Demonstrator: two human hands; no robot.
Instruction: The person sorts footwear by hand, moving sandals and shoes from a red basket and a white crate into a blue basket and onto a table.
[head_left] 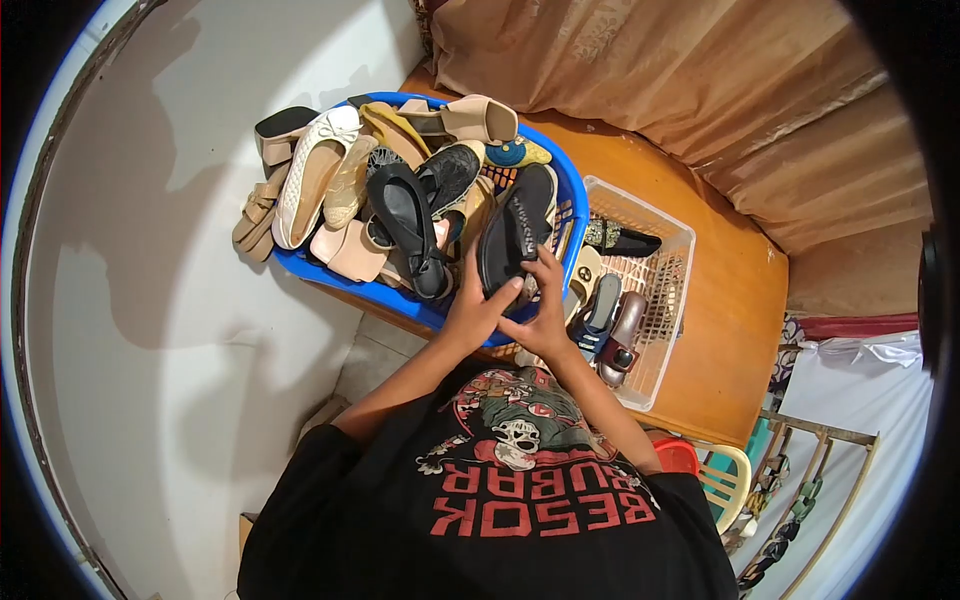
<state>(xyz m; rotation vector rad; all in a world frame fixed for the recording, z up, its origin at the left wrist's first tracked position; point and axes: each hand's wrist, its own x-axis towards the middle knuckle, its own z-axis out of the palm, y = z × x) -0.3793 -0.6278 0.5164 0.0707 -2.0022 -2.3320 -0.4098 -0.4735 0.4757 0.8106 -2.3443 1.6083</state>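
A black slip-on sandal with a decorated strap is held between my two hands over the near right side of a blue laundry basket. My left hand grips its left lower edge, thumb pointing right. My right hand is closed on its lower right side, fingers near the strap. Shoes are heaped in the basket: a white quilted flat with a bow, a black slingback, a pink sandal and several others. The sandal's underside is hidden.
A white plastic crate right of the basket holds several shoes, including a brown one and a dark blue one. Both containers stand on a wooden table. A brown curtain hangs behind; a rack stands at lower right.
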